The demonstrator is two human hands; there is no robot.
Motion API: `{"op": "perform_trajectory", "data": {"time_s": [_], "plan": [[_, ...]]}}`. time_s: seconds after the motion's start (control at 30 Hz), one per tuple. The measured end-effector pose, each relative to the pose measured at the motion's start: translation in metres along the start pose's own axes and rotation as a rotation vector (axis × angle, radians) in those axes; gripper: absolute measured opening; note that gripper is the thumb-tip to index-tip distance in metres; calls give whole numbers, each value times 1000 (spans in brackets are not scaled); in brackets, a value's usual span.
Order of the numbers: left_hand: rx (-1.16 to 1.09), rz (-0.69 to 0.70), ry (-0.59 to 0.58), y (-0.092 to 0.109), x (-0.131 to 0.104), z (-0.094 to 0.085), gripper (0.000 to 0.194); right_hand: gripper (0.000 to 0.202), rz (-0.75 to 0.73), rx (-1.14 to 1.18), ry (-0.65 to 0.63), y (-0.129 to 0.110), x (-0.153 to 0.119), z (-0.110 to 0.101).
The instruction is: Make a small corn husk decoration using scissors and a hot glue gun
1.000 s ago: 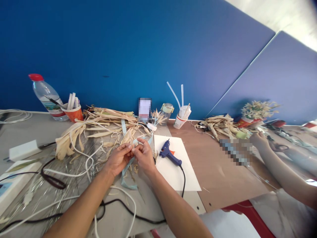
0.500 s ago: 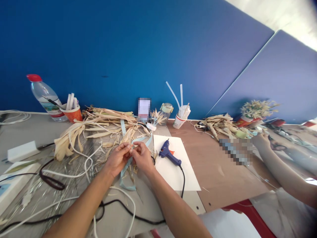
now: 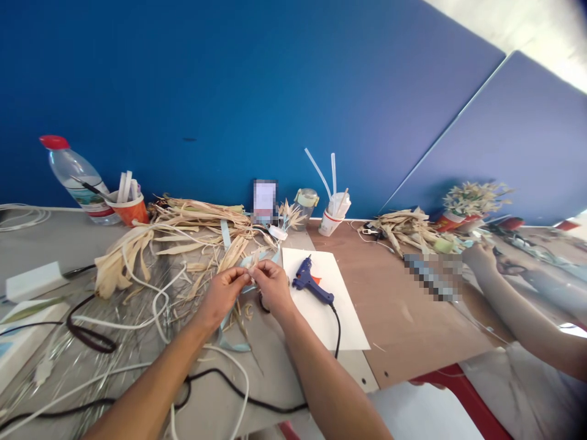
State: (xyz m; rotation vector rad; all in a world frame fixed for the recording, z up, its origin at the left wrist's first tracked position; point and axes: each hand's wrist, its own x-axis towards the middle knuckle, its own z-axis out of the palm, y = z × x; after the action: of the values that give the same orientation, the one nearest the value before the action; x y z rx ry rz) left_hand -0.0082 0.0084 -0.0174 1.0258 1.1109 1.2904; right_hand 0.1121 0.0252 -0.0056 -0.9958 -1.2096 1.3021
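My left hand [image 3: 224,296] and my right hand [image 3: 272,286] meet at the fingertips over the middle of the table. Both are closed in a pinch around something small and pale that I cannot make out. A light blue ribbon [image 3: 235,346] hangs or lies just below them. Behind and to the left spread dried corn husks [image 3: 202,214]. A blue glue gun [image 3: 316,282] lies on a white sheet [image 3: 342,330] to the right of my right hand. A small dried-husk flower [image 3: 290,215] stands behind my hands.
White and black cables cross the left side near a power strip [image 3: 22,342]. Along the blue partition stand a bottle [image 3: 80,177], an orange cup [image 3: 131,211], a phone [image 3: 265,201], a jar [image 3: 305,208] and a white cup [image 3: 331,221]. Another person's hand [image 3: 480,260] works at the right.
Both hands have shifted slightly to the right, still pinched together, with the fingertips drawn closer. The view has moved a little, so the table items appear slightly further left.
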Motion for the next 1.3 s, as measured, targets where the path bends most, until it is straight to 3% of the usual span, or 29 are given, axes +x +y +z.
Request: {"op": "perform_trajectory", "data": {"time_s": [0.23,0.53,0.73,1.3], "plan": [[-75,-82,-91,-1,1,-2,23,13,-14,-69,23,4,3,-6],[-121,-113,-102,3,-5,3,23,14,-17,-125,33,5,4,-6],[-229,-113,-68,8,-7,7,25,14,-33,-123,39,5,4,-6],[-201,-141,4,5,-5,11,20,15,19,12,38,7,2,-2]]}}
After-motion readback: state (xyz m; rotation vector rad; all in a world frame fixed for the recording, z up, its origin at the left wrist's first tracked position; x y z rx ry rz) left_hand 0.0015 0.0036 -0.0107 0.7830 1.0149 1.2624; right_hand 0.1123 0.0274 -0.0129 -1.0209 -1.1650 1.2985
